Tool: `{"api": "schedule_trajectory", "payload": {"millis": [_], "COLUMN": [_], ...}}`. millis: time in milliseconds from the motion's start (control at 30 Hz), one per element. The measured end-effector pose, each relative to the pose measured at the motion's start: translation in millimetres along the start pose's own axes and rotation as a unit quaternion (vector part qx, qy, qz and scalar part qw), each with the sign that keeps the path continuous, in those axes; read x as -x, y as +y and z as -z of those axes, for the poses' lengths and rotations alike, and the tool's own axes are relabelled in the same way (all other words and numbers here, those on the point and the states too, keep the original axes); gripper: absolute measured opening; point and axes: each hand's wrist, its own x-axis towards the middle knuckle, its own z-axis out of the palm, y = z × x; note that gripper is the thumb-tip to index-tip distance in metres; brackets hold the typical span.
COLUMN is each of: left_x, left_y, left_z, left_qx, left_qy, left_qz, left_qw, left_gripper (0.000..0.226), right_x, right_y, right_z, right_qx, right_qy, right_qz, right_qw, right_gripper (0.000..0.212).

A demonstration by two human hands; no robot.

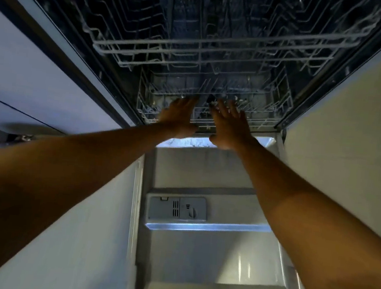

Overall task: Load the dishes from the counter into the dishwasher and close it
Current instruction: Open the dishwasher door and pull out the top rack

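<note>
Door (197, 251) dropped flat for access. Left hand (179, 117), right hand (230, 127) spread, empty, at lower rack (269, 119) front; likely pulling out.

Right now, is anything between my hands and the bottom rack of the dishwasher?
Nothing visible. The left hand and right hand are already at the front edge of the lower rack, above the open door.

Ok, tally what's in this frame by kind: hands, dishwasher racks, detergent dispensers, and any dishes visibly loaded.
Hands: 2, left hand and right hand, both open
Wire racks: 2, upper rack and lower rack
Detergent dispenser: 1
Dishes: 0 discernible
Total: 5
</note>
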Motion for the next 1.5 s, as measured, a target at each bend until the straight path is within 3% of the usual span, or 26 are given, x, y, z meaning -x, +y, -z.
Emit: {"api": "schedule_trajectory", "payload": {"millis": [67, 133, 200, 267, 433, 700, 867, 1167, 1500], "left_x": [-18.6, -25.4, -27.8, -29.6, -15.9, 41.0, 86.6, 186.8, 295.8], "left_y": [0.9, 5.7, 8.1, 6.8, 8.6, 31.7, 46.7, 77.6, 112.8], "left_z": [-12.2, -26.5, -39.9, -47.5, -47.0, -56.5, -71.3, -113.5, -158.2], "left_qx": [-0.024, -0.013, 0.005, 0.033, 0.076, 0.079, 0.087, 0.163, 0.168], "left_qy": [-0.018, -0.05, -0.042, -0.03, -0.015, -0.054, -0.064, -0.069, -0.087], "left_qz": [-0.011, -0.013, -0.007, -0.007, -0.02, -0.003, 0.032, 0.078, 0.131], "left_qw": [0.999, 0.999, 0.999, 0.999, 0.997, 0.995, 0.994, 0.981, 0.973], "left_gripper": [0.099, 0.103, 0.112, 0.112, 0.096, 0.097, 0.08, 0.081, 0.078], "right_x": [-10.8, -9.5, -9.5, -11.7, -5.1, 44.7, 89.6, 194.1, 304.9], "right_y": [2.2, 1.3, -2.7, -9.4, -18.1, -10.2, -12.2, -23.5, -30.5], "right_z": [-16.1, -35.0, -39.3, -30.9, -18.0, -34.3, -46.6, -95.3, -137.4], "right_qx": [0.03, 0.038, 0.021, 0.029, 0.006, -0.007, 0.015, -0.024, -0.041], "right_qy": [-0.005, 0.042, 0.103, 0.115, 0.08, 0.028, -0.023, -0.047, -0.106], "right_qz": [-0.006, -0.012, -0.024, -0.039, -0.05, -0.027, -0.019, -0.003, 0.012], "right_qw": [1.0, 0.998, 0.994, 0.992, 0.996, 0.999, 0.999, 0.999, 0.993], "right_gripper": [0.105, 0.106, 0.104, 0.103, 0.099, 0.092, 0.091, 0.097, 0.1]}}
